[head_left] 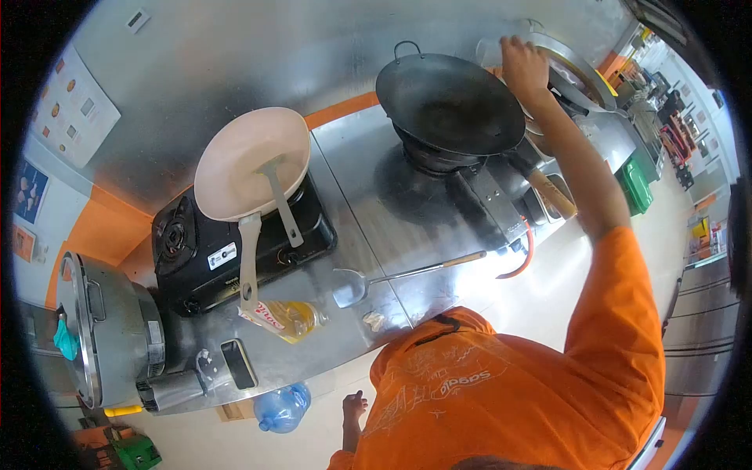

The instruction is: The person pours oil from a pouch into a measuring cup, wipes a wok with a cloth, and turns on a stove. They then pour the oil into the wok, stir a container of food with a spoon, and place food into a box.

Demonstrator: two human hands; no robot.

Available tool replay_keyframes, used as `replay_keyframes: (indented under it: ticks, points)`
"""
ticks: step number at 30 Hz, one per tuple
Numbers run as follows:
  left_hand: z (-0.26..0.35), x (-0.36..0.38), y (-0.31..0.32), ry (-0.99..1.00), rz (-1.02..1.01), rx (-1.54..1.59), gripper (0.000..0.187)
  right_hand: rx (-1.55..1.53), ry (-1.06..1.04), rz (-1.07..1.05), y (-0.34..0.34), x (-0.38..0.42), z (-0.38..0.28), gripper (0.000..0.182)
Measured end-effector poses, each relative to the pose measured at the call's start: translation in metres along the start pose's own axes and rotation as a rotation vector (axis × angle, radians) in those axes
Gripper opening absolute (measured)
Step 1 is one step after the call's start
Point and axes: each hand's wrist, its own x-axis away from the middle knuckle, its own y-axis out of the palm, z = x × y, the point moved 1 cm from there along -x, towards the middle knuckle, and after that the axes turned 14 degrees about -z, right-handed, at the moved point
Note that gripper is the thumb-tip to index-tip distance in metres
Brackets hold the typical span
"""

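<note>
My right hand point(523, 66) reaches past the black wok point(450, 102) at the upper right, beside a clear container point(489, 53). Its fingers are curled closed, and what they hold is hidden. My left hand point(355, 407) hangs low in front of the counter, fingers loosely curled with nothing visible in them. The wok sits on a burner point(489, 205), its wooden handle point(552, 194) pointing toward my right arm. Behind my right hand is a large round metal pan point(583, 70).
A cream frying pan point(227, 168) holding a spatula point(280, 200) rests on a black gas stove point(176, 270). A long-handled turner point(427, 267), oil pouch point(290, 319) and phone point(238, 363) lie on the steel counter point(345, 176). A big pot point(117, 313) stands left; a blue water bottle point(282, 407) is below.
</note>
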Motion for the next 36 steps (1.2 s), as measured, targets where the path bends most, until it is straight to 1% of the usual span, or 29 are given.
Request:
replay_keyframes:
  ticks: [1,2,3,4,5,6,7,8,9,10,11,12,13,15,17,19,20,22,25,26,28,29,30,31,32,33,34,35,36]
  points:
    - [0.006,0.000,-0.004,-0.004,-0.002,0.001,0.035,-0.089,0.188,-0.042,-0.012,0.001,0.000,0.030]
    - [0.015,-0.007,-0.006,-0.105,0.012,0.062,0.035,-0.177,0.373,-0.081,-0.021,0.002,-0.003,0.030]
    - [0.014,-0.009,-0.007,-0.209,0.026,0.120,0.035,-0.179,0.369,-0.085,-0.024,0.006,-0.014,0.030]
    - [0.016,-0.014,-0.007,-0.176,0.061,0.251,0.034,-0.257,0.501,-0.048,-0.028,0.013,-0.023,0.032]
    - [0.016,-0.014,-0.008,-0.180,0.063,0.252,0.034,-0.335,0.632,-0.007,-0.031,0.021,-0.029,0.034]
    - [0.031,-0.013,-0.012,-0.187,0.074,0.228,0.033,-0.340,0.628,-0.009,-0.027,0.028,-0.035,0.034]
    - [0.048,-0.007,-0.015,-0.197,0.088,0.208,0.032,-0.566,0.616,0.011,-0.017,0.036,-0.045,0.037]
    - [0.057,0.001,-0.019,-0.060,0.025,0.014,0.032,-0.795,0.594,0.025,-0.013,0.045,-0.057,0.040]
    - [0.043,0.000,-0.017,-0.073,0.037,0.028,0.032,-0.972,0.558,0.114,-0.027,0.059,-0.074,0.043]
    - [0.016,-0.010,-0.013,-0.055,0.086,0.406,0.033,-1.150,0.520,0.202,-0.046,0.076,-0.097,0.047]
    - [-0.001,-0.014,-0.009,-0.028,0.138,0.781,0.034,-1.356,0.550,0.186,-0.054,0.092,-0.120,0.044]
    - [0.017,-0.004,-0.007,-0.167,0.192,0.389,0.036,-1.628,0.499,0.179,-0.055,0.108,-0.147,0.037]
    - [0.027,0.007,-0.005,-0.172,0.201,0.395,0.036,-1.783,0.447,0.164,-0.062,0.127,-0.176,0.032]
    - [0.041,0.022,-0.005,-0.188,0.192,0.197,0.038,-1.751,0.385,-0.080,-0.053,0.169,-0.226,0.034]
    - [0.049,0.034,-0.001,-0.266,0.119,0.208,0.037,-1.562,0.256,-0.224,-0.017,0.207,-0.269,0.037]
    - [0.005,0.032,0.008,-0.093,0.086,0.442,0.037,-1.490,0.187,-0.381,0.024,0.239,-0.308,0.040]
    - [-0.011,0.029,0.009,-0.088,0.078,0.427,0.037,-1.487,0.203,-0.371,0.033,0.249,-0.319,0.040]
    - [-0.026,0.026,0.008,-0.061,0.192,0.006,0.039,-1.556,0.194,-0.493,0.041,0.261,-0.336,0.045]
    - [-0.027,0.025,0.005,-0.103,0.214,0.007,0.038,-1.562,0.190,-0.537,0.046,0.263,-0.348,0.052]
    - [-0.026,0.025,0.005,-0.104,0.212,0.003,0.038,-1.562,0.195,-0.537,0.047,0.267,-0.347,0.052]
    - [-0.008,0.033,0.007,-0.082,0.199,0.063,0.035,-1.506,0.142,-0.270,0.031,0.272,-0.337,0.055]
    - [0.000,0.037,0.006,-0.085,0.196,0.055,0.035,-1.557,0.142,-0.340,0.017,0.283,-0.321,0.055]
    - [0.011,0.038,0.007,0.006,0.196,0.127,0.034,-1.605,0.140,-0.407,-0.016,0.283,-0.284,0.054]
    - [0.020,0.039,0.009,0.095,0.193,0.202,0.033,-1.525,0.001,-0.152,-0.041,0.282,-0.245,0.054]
    - [0.025,0.034,0.011,0.096,0.183,0.206,0.033,-1.424,-0.140,0.093,-0.055,0.287,-0.205,0.053]
    - [0.018,0.029,0.013,-0.033,0.091,0.356,0.031,-1.306,-0.050,0.218,-0.043,0.294,-0.158,0.050]
    - [0.010,0.022,0.015,-0.160,0.000,0.499,0.030,-1.414,0.306,0.180,-0.068,0.285,-0.111,0.049]
    - [0.001,0.014,0.017,-0.160,-0.004,0.494,0.030,-1.017,0.452,0.085,-0.085,0.260,-0.054,0.050]
    - [-0.006,0.007,0.017,0.004,-0.052,0.213,0.029,-0.633,0.339,0.022,-0.082,0.245,-0.007,0.052]
